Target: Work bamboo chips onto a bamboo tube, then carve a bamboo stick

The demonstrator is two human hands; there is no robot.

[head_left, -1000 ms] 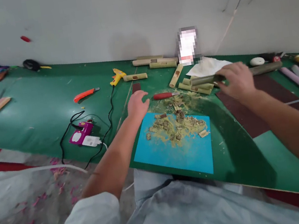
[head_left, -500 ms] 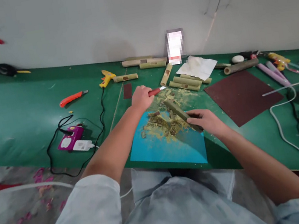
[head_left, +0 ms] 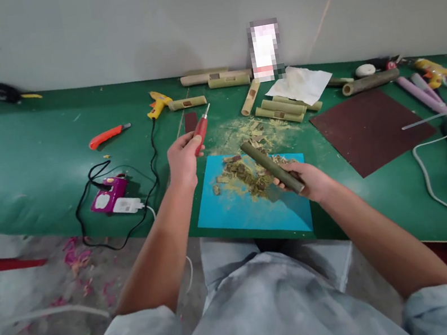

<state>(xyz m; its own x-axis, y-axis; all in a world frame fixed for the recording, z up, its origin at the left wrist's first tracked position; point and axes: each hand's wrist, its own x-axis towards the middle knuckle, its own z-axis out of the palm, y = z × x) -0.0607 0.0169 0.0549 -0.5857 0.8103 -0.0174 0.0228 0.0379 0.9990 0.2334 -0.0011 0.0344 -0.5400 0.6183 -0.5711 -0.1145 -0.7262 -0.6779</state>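
Note:
My left hand [head_left: 186, 158] is closed round the handle of a red carving tool [head_left: 201, 134], its slim metal blade pointing up and away from me. In my right hand [head_left: 303, 178] is a dark green bamboo tube [head_left: 271, 166], tilted above the blue sheet [head_left: 253, 221]. The fingers wrap its near end. Wood chips and shavings [head_left: 246, 178] are heaped on the sheet beneath the tube, with pale sawdust spread on the green table [head_left: 160, 201] beyond. Left hand and tool are raised clear of the tube, to its left.
Several bamboo pieces [head_left: 282, 113] with cut slots lie behind the shavings. Brown sandpaper [head_left: 372, 131] is at the right. An orange utility knife [head_left: 106, 137], a yellow glue gun [head_left: 158, 104] and a purple power strip [head_left: 109, 195] with black cord lie left. A phone [head_left: 265, 49] leans on the wall.
My left hand has drawn back left and turned, so the carving tool now points upward instead of right. My right hand still holds the bamboo tube, slightly rotated. The camera view has shifted slightly.

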